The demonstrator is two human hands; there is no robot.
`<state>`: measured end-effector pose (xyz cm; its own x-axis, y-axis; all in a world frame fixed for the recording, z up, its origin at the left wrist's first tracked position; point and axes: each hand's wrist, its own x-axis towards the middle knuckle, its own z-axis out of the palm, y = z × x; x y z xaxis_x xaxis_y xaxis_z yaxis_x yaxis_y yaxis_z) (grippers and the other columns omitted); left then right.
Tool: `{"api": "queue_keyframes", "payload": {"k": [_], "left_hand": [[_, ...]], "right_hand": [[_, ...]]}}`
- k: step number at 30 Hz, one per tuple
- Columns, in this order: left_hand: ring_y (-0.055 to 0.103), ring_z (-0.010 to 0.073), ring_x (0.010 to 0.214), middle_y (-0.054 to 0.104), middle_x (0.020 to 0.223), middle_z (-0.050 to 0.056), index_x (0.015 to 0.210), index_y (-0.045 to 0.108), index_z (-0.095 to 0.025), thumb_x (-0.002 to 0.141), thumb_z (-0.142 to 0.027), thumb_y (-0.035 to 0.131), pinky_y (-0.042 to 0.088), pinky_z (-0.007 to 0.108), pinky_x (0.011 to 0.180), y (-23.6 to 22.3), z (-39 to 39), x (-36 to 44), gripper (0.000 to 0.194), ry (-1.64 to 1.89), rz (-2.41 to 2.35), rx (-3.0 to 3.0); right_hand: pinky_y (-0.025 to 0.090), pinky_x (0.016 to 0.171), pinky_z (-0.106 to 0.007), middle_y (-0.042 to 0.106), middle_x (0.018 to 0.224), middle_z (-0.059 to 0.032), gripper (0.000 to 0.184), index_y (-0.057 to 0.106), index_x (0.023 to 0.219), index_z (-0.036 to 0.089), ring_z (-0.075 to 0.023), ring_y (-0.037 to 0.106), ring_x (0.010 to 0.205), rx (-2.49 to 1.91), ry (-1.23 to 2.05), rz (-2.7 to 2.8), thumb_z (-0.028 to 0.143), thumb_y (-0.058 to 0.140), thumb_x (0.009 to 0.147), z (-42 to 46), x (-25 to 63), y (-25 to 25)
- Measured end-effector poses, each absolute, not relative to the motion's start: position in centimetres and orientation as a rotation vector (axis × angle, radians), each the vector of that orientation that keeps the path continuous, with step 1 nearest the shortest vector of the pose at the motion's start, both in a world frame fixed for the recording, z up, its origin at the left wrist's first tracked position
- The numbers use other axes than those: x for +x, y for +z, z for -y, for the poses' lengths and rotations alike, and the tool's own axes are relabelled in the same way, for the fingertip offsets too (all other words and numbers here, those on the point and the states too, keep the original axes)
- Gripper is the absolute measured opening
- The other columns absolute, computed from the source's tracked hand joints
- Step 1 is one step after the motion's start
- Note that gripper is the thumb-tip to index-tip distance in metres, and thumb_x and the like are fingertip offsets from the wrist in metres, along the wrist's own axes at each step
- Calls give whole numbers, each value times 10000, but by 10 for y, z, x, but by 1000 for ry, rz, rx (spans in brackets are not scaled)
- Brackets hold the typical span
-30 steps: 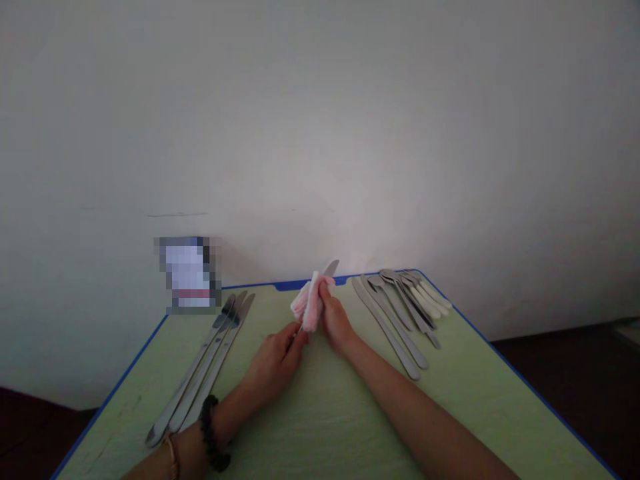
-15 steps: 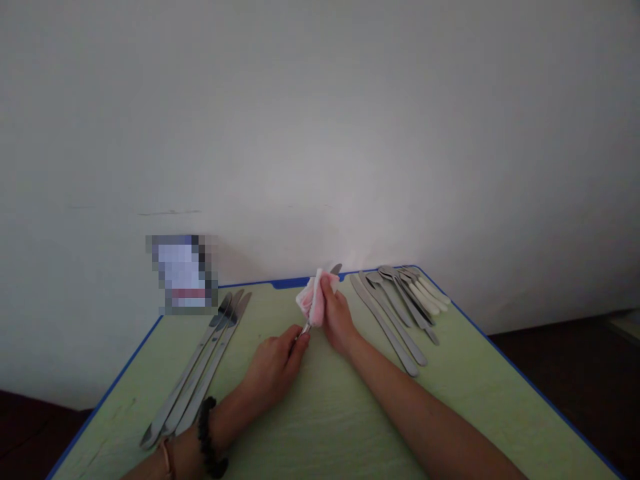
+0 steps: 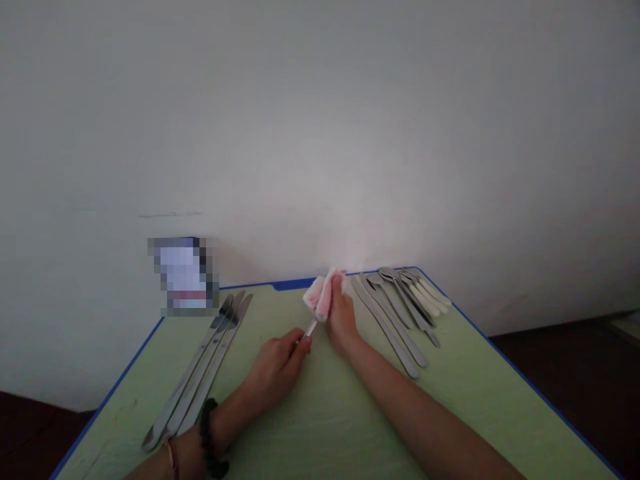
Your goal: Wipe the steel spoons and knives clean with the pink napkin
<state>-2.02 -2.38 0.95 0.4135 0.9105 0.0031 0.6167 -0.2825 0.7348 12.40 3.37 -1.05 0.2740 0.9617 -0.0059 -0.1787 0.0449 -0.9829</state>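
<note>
Over the middle of the table, my left hand (image 3: 281, 363) is closed round the handle of a metal table knife (image 3: 312, 328). The knife slants up and away to the right. A folded pink and white cloth (image 3: 325, 295) wraps its blade, pinched there by my right hand (image 3: 342, 317). Most of the blade is hidden in the cloth. To the left lie several metal knives (image 3: 205, 367) side by side, their handle ends near my left wrist. Just right of my right hand are two more table knives (image 3: 387, 327).
Spoons and other metal cutlery (image 3: 400, 290) lie at the back right, beside several white-handled pieces (image 3: 425, 297). A blurred-out upright device (image 3: 183, 273) stands at the back left. The green table (image 3: 320, 413) has a blue edge and meets a pale wall (image 3: 320, 133).
The cloth and my right hand have slid slightly up the knife, away from my left hand. More of the metal near the handle shows, and the tip is now mostly covered.
</note>
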Motion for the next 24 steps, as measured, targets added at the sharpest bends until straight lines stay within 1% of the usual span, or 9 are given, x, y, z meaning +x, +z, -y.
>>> {"api": "queue_keyframes", "payload": {"k": [1,3,7,10,12,15,20,22,24], "left_hand": [[429,147,443,406,465,-56,707,458,-225,894,-464,290,281,249,486,11,23,-20,347,597,-1286,1961],[422,148,426,403,447,-63,723,469,-223,882,-479,297,302,251,483,14,23,-20,347,642,-1279,1896],[425,145,418,404,438,-67,722,478,-221,890,-478,322,301,249,475,12,26,-20,344,690,-1291,1882],[421,135,412,393,440,-70,700,458,-224,907,-463,328,275,240,467,9,31,-19,342,669,-1302,1915],[418,132,409,396,447,-67,693,452,-225,911,-445,332,255,239,463,8,34,-19,332,619,-1300,1949],[421,134,414,403,456,-60,690,451,-225,912,-417,334,242,243,467,8,36,-18,316,551,-1284,1999],[463,145,463,441,504,-39,695,466,-217,909,-394,334,255,249,495,8,31,-18,307,540,-1316,2063],[476,148,457,447,489,-40,710,486,-213,909,-399,331,272,247,498,8,28,-18,314,544,-1334,2039],[477,148,439,442,458,-50,741,514,-207,913,-411,323,292,245,498,8,26,-18,329,557,-1335,2006]], "right_hand": [[320,462,-285,541,453,-45,643,513,474,205,-160,487,477,-1250,1033,909,756,361,769,-28,116,-8],[283,439,-281,493,424,-22,622,465,437,213,-140,431,435,-1257,1038,968,734,397,769,-18,103,-2],[237,424,-281,420,396,2,615,421,409,218,-121,368,411,-1262,1042,981,732,435,747,-14,100,4],[248,429,-286,438,413,-3,630,433,418,215,-120,368,416,-1287,1042,913,753,403,746,-23,113,1],[269,438,-284,466,430,-12,639,478,429,204,-123,392,429,-1286,1019,848,756,409,742,-31,123,-3],[298,456,-275,490,452,-1,583,518,472,203,-120,412,443,-1137,1042,710,732,492,717,-43,134,-8],[360,500,-268,584,533,-17,490,587,556,203,-142,512,525,-944,1196,674,663,566,723,-47,136,-6],[356,504,-261,587,540,-15,472,600,576,197,-137,510,528,-953,1201,740,642,575,730,-44,135,-4],[322,483,-253,559,515,-5,492,586,558,183,-119,465,495,-1026,1165,854,643,569,732,-39,132,-3]]}}
